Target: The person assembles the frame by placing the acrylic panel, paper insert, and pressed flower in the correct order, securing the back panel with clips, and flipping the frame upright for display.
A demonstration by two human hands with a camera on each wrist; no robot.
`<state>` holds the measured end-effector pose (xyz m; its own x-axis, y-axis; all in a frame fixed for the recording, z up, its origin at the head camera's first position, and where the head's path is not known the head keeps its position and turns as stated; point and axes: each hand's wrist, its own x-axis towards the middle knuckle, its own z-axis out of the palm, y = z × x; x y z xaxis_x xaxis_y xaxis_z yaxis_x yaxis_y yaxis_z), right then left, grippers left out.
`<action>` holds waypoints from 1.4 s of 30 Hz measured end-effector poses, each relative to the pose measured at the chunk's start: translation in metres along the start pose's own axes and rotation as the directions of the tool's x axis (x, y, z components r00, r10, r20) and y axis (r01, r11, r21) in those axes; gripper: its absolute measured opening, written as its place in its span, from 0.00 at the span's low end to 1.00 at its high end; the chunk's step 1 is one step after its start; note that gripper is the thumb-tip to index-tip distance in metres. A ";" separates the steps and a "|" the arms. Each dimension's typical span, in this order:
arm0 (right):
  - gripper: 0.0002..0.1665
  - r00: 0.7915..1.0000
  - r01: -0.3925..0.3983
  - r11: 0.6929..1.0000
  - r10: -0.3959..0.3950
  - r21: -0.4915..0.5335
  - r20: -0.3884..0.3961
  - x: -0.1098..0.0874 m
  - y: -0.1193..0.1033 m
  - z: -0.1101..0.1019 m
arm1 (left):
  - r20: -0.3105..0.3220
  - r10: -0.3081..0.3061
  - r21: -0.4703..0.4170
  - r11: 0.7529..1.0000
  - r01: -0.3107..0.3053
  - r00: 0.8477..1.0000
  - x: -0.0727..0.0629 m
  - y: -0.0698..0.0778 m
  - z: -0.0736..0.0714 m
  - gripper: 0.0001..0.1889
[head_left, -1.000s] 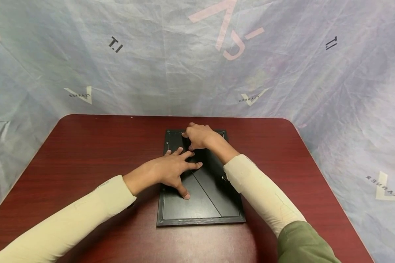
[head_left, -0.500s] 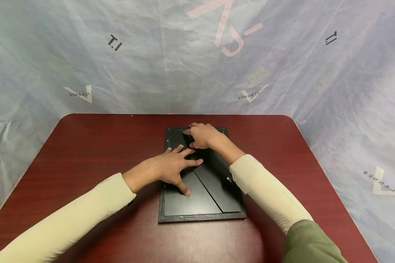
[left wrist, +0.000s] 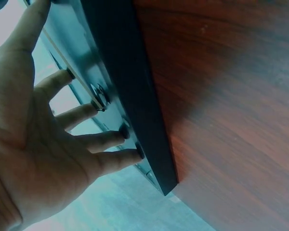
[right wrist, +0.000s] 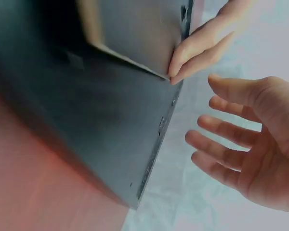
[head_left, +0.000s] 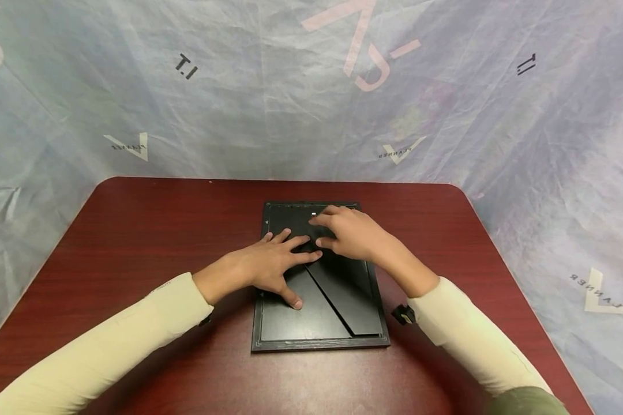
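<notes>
Head view, and we've got two hands working over one black frame (head_left: 324,276), which lies flat on one red-brown table (head_left: 161,242), near the middle of its width! Left hand (head_left: 272,265) first: all five digits fanned wide, fingertips on the frame's left half, and the left wrist view shows that same spread along the edge. Now the right hand (head_left: 355,233), over the frame's far right part: five digits again, loosely bent with gaps between them; whether any tip touches, I cannot tell. One diagonal gap (head_left: 329,301) cuts across the frame toward its near right corner. Two cream sleeves (head_left: 119,334) cover the forearms, one black device (head_left: 404,314) sits by the right cuff, and behind it all hangs a printed grey sheet (head_left: 311,144), three PLANNER marks showing!
</notes>
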<state>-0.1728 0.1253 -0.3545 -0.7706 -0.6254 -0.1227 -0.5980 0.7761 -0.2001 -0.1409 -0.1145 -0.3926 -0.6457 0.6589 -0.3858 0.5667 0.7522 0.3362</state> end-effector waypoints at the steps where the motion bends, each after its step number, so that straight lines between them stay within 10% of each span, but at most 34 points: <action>1: 0.29 1.000 0.012 1.000 -0.012 0.005 -0.010 -0.008 0.000 0.001 | -0.001 0.000 0.000 1.000 0.000 1.000 0.000 0.000 0.000 0.60; 15: 0.09 0.977 0.213 0.973 -0.210 0.091 -0.038 -0.100 -0.006 0.025 | -0.021 0.013 0.008 1.000 -0.013 1.000 0.000 0.011 -0.002 0.54; 27: 0.09 0.945 0.316 0.947 -0.308 0.064 -0.108 -0.136 -0.011 0.043 | -0.072 0.360 0.095 0.931 -0.353 0.930 -0.008 0.037 0.014 0.27; 42: 0.11 0.935 0.310 0.950 -0.295 0.047 -0.196 -0.144 -0.008 0.070 | 0.000 0.319 0.165 0.935 -0.314 0.948 -0.008 0.055 0.023 0.27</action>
<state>-0.0413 0.2032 -0.4031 -0.5871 -0.7981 0.1352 -0.7963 0.5394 -0.2737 -0.0926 -0.0786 -0.3904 -0.4314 0.8643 -0.2585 0.8173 0.4958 0.2938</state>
